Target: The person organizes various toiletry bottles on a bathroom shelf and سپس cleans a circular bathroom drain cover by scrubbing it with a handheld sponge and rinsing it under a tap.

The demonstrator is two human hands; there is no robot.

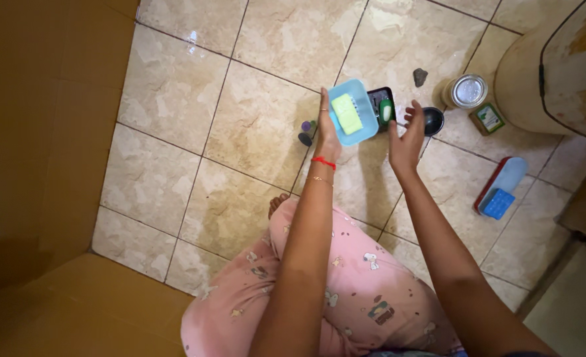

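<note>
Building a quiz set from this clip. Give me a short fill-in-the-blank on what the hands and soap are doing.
1. The left hand holds up a light blue soap dish with a ____ bar of soap inside.
2. The right hand is open and holds ____.
3. A red string sits on the ____ wrist.
4. The blue scrub brush lies on the tiled ____.

Missing words: green; nothing; left; floor

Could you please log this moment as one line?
left hand: holds blue soap dish with green soap | right hand: open, empty | floor: tiled
</note>
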